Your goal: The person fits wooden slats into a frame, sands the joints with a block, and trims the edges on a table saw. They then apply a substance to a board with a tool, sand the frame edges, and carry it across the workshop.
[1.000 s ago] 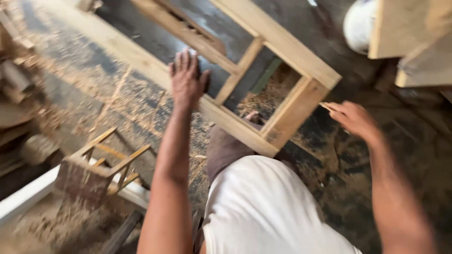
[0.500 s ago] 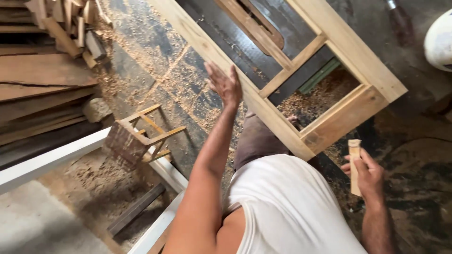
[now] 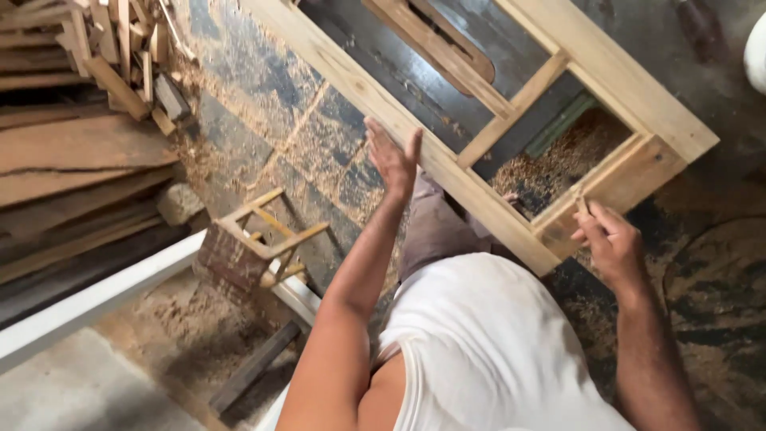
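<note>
- Sawdust covers the dark workshop floor (image 3: pixel 263 128); planks (image 3: pixel 72 152) are stacked well left of the frame.
- Head view: a pale wooden frame (image 3: pixel 375 96) lies slantwise on that floor.
- Left hand (image 3: pixel 392 160), fingers spread, presses flat on the frame's long rail.
- Right hand (image 3: pixel 610 243) pinches a small peg (image 3: pixel 582 206) at the frame's near corner.

Stacked planks (image 3: pixel 72 168) left; small wooden stool (image 3: pixel 255 247); sawdust (image 3: pixel 558 160) on floor.

Soft daylight is spreading evenly, shadows staying faint; far right corner is glaring white, slight motion blur softening everything.
</note>
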